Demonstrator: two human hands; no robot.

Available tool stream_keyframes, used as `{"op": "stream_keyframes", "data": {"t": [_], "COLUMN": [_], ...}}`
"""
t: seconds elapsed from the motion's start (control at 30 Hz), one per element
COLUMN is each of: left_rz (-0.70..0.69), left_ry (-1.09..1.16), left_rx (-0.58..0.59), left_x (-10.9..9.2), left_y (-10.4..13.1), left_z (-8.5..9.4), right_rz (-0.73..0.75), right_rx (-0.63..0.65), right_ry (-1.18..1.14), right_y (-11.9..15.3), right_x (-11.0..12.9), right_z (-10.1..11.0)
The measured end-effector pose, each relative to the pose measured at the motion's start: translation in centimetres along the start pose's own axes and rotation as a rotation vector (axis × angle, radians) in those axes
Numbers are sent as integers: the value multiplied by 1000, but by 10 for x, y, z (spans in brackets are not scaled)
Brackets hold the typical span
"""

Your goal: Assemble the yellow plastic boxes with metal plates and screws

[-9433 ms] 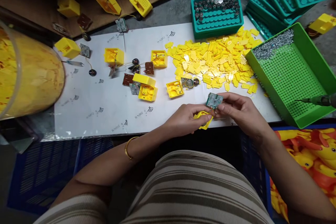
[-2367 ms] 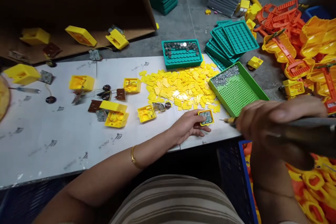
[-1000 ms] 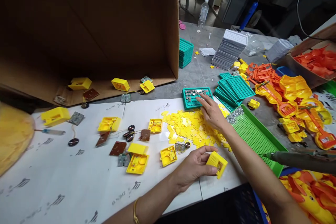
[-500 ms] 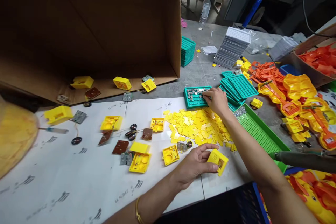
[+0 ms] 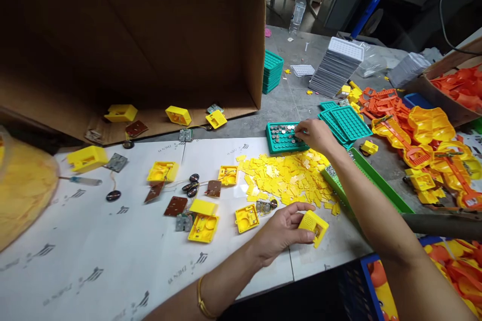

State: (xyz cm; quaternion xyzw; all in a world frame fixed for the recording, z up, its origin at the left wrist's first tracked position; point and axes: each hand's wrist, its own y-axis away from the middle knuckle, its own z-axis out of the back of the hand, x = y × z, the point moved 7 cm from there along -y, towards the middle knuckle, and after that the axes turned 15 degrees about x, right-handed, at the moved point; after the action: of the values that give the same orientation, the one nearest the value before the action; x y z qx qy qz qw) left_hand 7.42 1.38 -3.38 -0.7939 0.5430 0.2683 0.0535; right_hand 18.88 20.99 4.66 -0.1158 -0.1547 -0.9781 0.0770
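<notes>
My left hand (image 5: 280, 233) grips a small yellow plastic case (image 5: 314, 227) between thumb and fingers, above the front of the white-covered table. The case has a grid of holes on one face and an opening toward its lower right. My right hand (image 5: 316, 134) reaches over a teal tray (image 5: 280, 148) that holds rows of silver button cells (image 5: 277, 133). Its thumb and fingers are pinched together at the tray's right part. What lies between those fingertips is hidden. Thin yellow plastic pieces (image 5: 286, 178) lie in a pile just in front of the tray.
Open yellow cases (image 5: 246, 218) with wired boards and black discs lie left of my hands. A cardboard box (image 5: 241, 35) stands behind them. To the right are a green basket (image 5: 380, 188), teal trays (image 5: 352, 123) and orange parts (image 5: 380, 103). A white tray stack (image 5: 336, 67) stands at the back.
My right hand has shifted slightly along the teal tray, its fingertips still down among the button cells. My left hand keeps hold of the yellow case. The view has moved slightly.
</notes>
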Motion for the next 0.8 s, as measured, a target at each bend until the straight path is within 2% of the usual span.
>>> {"op": "stream_keyframes", "data": {"t": [0.23, 0.53, 0.67, 0.8], "left_rz": [-14, -25, -88, -198], "left_ry": [1, -10, -40, -113], "left_rx": [11, -13, -39, -150], "left_x": [-1, -5, -19, -40], "left_y": [0, 2, 5, 12], "left_z": [-1, 2, 1, 6], "right_rz": [13, -36, -52, -50], "right_rx": [58, 50, 47, 41], "right_ry": [-216, -125, -91, -94], "right_y": [7, 4, 6, 6], "right_x": [-8, 1, 8, 10], "right_z": [-11, -10, -9, -8]}}
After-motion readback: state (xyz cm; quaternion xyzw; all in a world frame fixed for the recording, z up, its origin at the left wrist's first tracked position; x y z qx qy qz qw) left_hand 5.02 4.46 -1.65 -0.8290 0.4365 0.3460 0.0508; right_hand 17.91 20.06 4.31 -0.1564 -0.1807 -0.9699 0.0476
